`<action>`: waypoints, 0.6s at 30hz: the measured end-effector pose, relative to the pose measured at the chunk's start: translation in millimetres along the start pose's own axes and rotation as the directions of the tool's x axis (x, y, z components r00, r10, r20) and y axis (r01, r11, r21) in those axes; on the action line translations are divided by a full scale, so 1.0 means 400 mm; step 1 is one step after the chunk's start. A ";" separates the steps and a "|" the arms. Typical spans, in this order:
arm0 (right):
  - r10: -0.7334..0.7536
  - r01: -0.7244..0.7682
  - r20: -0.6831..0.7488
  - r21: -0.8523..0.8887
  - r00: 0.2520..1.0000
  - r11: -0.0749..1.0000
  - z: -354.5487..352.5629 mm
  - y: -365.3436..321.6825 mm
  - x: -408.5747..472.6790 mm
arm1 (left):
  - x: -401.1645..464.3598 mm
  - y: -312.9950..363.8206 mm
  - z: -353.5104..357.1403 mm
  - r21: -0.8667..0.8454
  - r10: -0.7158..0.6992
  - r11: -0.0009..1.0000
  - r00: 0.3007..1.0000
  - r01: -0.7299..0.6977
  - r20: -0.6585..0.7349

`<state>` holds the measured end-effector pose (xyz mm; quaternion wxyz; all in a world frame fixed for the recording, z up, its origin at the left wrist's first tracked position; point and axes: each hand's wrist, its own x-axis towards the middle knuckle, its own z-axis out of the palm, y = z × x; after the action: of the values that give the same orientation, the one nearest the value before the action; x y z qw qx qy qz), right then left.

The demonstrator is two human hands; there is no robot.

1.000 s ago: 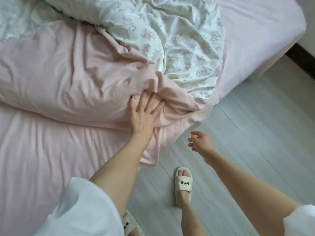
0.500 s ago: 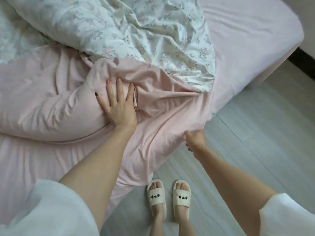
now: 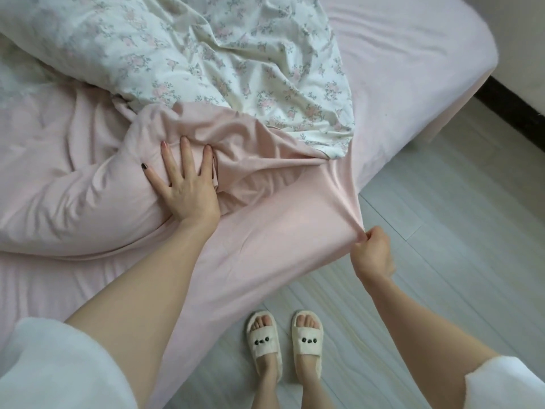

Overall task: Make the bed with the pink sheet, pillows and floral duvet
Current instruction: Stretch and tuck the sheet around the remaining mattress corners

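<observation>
Where the pink cloth bunches up, left hand pressed flat on a pink pillow, fingers straight and spread, wrist toward the bed's near edge. Just right of those fingers, a loose fold of the pink fabric, creased and drawn taut toward the right hand. Right hand out past the bed's edge, above the floor, fingers curled tight and pinching a corner of that fabric; whether this cloth is the pillow's own cover or a separate piece, hard to tell. Beyond the left hand's fingertips, the floral duvet, crumpled in a heap across the far part of the bed, one corner hanging down close to the taut fold. To the far right of the duvet and below the left forearm, the pink sheet stretched over the mattress, lightly rippled near the elbow. Below the right hand, two feet in pale slippers side by side on the grey floor. White sleeves at both lower corners.
</observation>
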<state>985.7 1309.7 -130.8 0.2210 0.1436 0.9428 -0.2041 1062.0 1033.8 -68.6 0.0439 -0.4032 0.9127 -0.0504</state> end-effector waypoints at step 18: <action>0.025 -0.036 0.418 0.018 0.908 0.999 -0.012 -0.024 -0.013 | -0.112 0.047 -0.027 0.029 0.384 0.923 0.923 -0.384 0.020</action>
<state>984.8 1302.4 -121.2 0.4188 0.1141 0.8688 -0.2383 1077.1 1080.0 -58.4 0.0656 -0.2162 0.9727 -0.0526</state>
